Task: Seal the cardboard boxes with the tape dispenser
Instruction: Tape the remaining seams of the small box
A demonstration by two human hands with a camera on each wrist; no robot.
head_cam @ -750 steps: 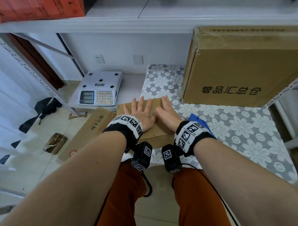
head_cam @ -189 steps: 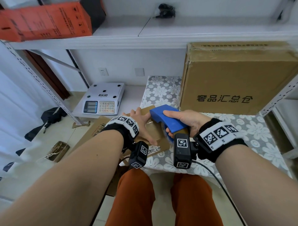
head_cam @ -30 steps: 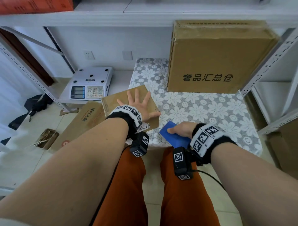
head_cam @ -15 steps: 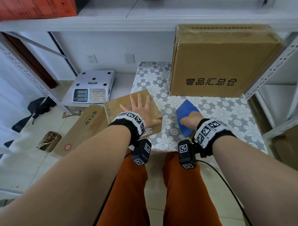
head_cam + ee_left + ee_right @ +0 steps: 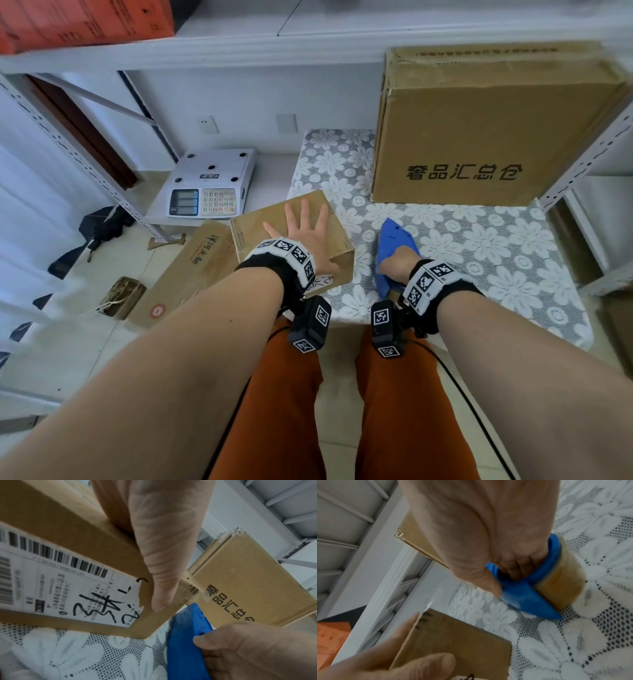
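A small brown cardboard box [image 5: 337, 240] with a white shipping label [image 5: 60, 582] sits at the front left corner of the flower-patterned table [image 5: 496, 246]. My left hand [image 5: 305, 229] lies flat on its top with the fingers spread, and the thumb [image 5: 159, 547] hangs over the near side. Right of the box, my right hand [image 5: 399, 263] grips the blue tape dispenser [image 5: 392, 240]. Its fingers are hooked through the ring and the thumb lies on the blue plate [image 5: 522, 596]. The brown tape roll [image 5: 565, 582] is down at the cloth.
A large printed cardboard box [image 5: 479, 130] stands at the back right of the table. A grey scale [image 5: 212, 185] sits on a low shelf to the left. Flat cardboard [image 5: 191, 274] lies on the floor beneath. An orange box [image 5: 85, 20] is on the upper shelf. White rack posts [image 5: 582, 161] flank the table.
My right hand has carried the dispenser from the table's front edge forward onto the cloth, to the right of the small box. The left hand stays flat on the box.
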